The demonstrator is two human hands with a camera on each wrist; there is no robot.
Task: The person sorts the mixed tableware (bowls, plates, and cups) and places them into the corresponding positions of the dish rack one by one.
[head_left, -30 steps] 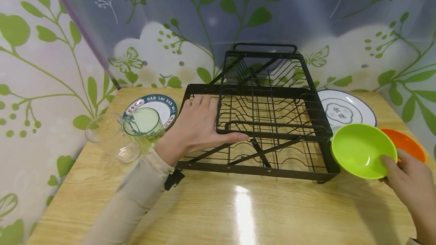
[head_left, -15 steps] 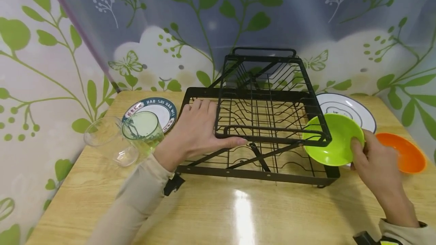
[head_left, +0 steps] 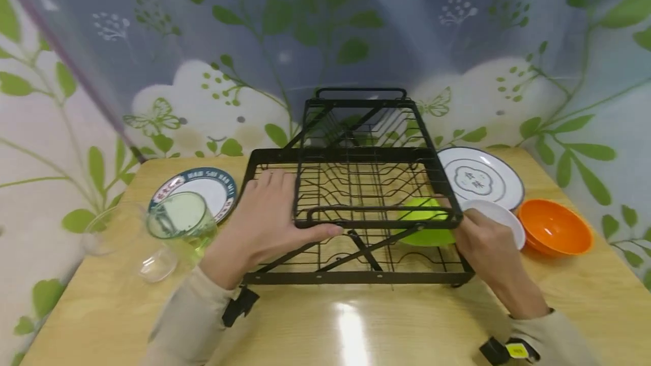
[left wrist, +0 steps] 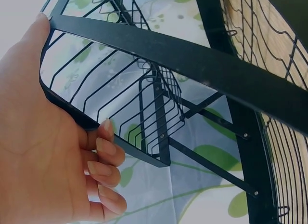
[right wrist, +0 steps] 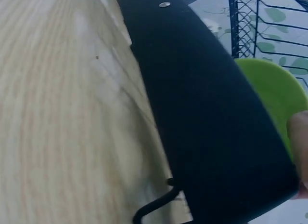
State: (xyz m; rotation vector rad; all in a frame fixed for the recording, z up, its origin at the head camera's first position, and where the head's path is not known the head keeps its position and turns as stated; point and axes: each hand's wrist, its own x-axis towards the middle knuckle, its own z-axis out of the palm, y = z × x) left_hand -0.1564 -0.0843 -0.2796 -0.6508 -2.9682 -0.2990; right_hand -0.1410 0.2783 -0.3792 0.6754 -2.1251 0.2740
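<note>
A black two-tier dish rack stands on the wooden table, its upper tier raised on crossed side bars. My left hand grips the left end of that upper tier; in the left wrist view its thumb and curled fingers are on either side of the frame. At the rack's right end, my right hand holds a lime-green bowl by its right side. The bowl is between the tiers, partly covered by upper wires. In the right wrist view the rack's rail hides part of the bowl and most of the hand.
Right of the rack are a white plate with a dark rim, a white bowl partly behind my hand, and an orange bowl. Left of it stand a blue-rimmed plate, a green glass and a clear glass.
My right hand has carried the green bowl leftward from beside the orange bowl into the space between the tiers. My left hand stays on the rack. The head view has shifted.
</note>
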